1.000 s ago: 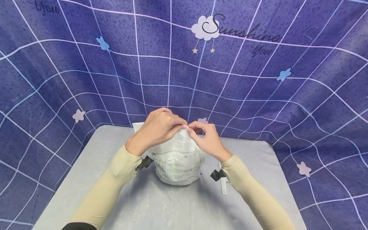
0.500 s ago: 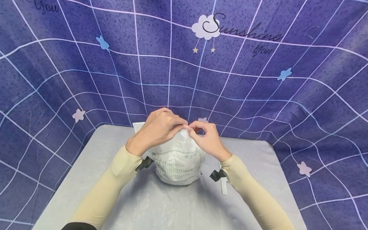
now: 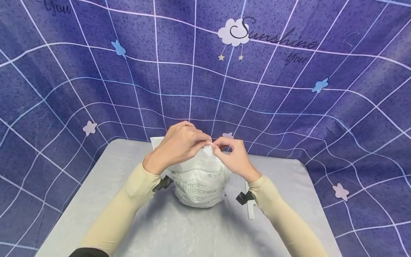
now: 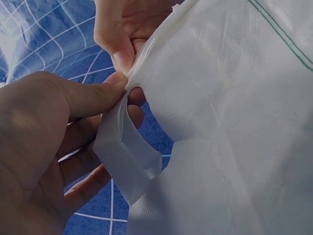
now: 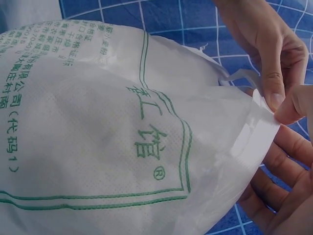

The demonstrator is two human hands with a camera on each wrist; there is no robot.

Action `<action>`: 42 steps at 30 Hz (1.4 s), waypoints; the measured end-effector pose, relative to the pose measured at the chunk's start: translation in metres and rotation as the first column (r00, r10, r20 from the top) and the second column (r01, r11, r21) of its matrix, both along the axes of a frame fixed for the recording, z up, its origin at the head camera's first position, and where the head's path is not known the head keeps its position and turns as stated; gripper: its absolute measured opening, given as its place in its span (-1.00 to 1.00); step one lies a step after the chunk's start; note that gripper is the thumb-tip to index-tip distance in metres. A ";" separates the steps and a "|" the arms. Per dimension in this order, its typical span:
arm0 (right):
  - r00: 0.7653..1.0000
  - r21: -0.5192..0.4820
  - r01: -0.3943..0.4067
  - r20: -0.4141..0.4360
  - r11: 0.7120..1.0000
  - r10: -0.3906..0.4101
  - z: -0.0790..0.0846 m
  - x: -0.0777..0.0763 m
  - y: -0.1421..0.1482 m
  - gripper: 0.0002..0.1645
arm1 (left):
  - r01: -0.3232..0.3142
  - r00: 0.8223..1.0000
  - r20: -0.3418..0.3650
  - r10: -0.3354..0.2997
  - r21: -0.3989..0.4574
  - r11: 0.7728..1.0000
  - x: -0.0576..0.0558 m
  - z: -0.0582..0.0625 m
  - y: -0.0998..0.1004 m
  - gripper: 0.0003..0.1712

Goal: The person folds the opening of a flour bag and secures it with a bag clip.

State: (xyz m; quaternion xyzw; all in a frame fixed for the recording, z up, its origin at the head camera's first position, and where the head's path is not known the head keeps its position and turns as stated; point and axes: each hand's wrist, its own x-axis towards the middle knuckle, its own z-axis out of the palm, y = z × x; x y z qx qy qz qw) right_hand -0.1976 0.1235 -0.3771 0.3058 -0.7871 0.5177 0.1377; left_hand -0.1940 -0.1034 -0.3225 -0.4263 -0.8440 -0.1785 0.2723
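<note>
A plump white woven bag with green printed characters stands upright on the table. My left hand pinches its top edge between thumb and forefinger. Right beside it, my right hand pinches the same edge, and the fingertips of both hands meet. In the left wrist view, a folded loop-like strip of the bag's material hangs below the left thumb, next to a curved opening. The right wrist view shows the bag's folded white top corner at the right hand's fingertips. Whatever is inside the bag is hidden.
The pale grey table ends at the back against a purple-blue curtain with grid lines and stars. A narrow white strip shows beside the right sleeve, near a black wrist device.
The head view has shifted slightly, moving everything a little to the right in it. Both hands keep their pinch on the bag's top edge.
</note>
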 end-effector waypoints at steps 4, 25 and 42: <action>1.000 0.000 -0.002 0.000 1.000 0.002 -0.001 0.000 0.001 -0.85 | 0.003 1.000 -0.008 -0.003 0.005 1.000 0.001 0.000 0.000 -0.87; 1.000 -0.002 0.005 -0.009 1.000 -0.005 -0.011 0.001 0.009 -0.85 | 0.013 0.998 -0.063 -0.012 0.017 1.000 -0.001 -0.004 -0.001 -0.90; 0.999 0.018 0.014 0.040 1.000 -0.015 -0.014 0.005 0.016 -0.85 | 0.031 0.996 -0.085 -0.028 0.042 0.999 -0.001 -0.003 -0.001 -0.91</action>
